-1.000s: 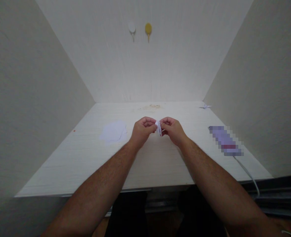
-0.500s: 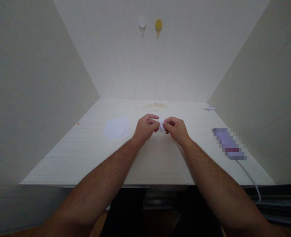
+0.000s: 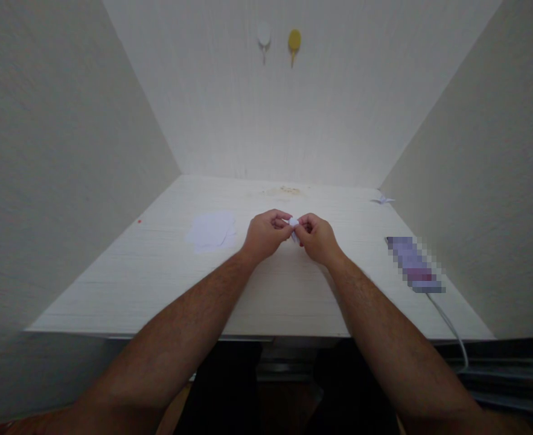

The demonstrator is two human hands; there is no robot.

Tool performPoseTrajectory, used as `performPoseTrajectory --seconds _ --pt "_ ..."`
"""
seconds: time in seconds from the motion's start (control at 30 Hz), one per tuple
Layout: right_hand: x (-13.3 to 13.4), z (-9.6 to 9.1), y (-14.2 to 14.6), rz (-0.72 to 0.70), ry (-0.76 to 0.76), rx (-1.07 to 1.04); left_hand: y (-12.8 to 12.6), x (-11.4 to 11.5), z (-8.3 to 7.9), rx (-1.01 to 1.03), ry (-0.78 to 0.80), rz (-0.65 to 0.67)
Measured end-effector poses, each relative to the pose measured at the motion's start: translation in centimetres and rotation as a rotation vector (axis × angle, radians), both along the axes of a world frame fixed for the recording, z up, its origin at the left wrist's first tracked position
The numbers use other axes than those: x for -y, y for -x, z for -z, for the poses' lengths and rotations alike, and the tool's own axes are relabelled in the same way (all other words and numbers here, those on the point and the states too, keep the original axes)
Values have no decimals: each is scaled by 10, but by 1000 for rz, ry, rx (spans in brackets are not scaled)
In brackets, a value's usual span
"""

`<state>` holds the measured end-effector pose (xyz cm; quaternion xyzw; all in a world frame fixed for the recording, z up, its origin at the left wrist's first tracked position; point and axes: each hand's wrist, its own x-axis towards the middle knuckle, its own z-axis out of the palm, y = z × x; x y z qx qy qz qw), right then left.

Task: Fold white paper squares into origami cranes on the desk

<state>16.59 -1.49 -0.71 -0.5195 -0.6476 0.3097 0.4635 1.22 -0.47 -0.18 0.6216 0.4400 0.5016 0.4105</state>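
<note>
Between my two hands is a small folded piece of white paper (image 3: 294,222), held just above the white table (image 3: 275,290). My left hand (image 3: 268,232) pinches its left side between thumb and fingers. On the opposite side my right hand (image 3: 315,237) grips it the same way, and the two thumbs nearly meet at the paper. Fingers cover much of it, so its exact folded shape is hard to make out. Left of my left hand lies a loose stack of white paper sheets (image 3: 212,231).
A small folded white paper figure (image 3: 382,200) sits near the right wall. In front of it is a blurred-out flat device (image 3: 411,263) with a white cable (image 3: 450,326) running off the table edge. Two hooks, white (image 3: 264,35) and yellow (image 3: 294,40), hang on the back wall.
My hands have come slightly closer together, and the paper between them now shows a rounder, more compact shape. The whole view has shifted a little.
</note>
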Motion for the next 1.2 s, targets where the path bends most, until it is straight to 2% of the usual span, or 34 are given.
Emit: performPoseTrajectory --seconds 0.3,0.5,0.67,1.03,1.2 --pt "-3 4 2 -34 -6 -32 -2 0 -2 67 61 -37" --pt "-1 -5 0 -112 150 -280 -1 3 -9 185 149 31" --pt "-2 -5 -4 -170 190 -411 2 0 -7 180 107 46" --pt "-3 -2 -4 -200 218 -459 1 -1 -5 174 113 15" --pt "-3 -2 -3 -196 250 -480 1 0 -5 200 121 62"
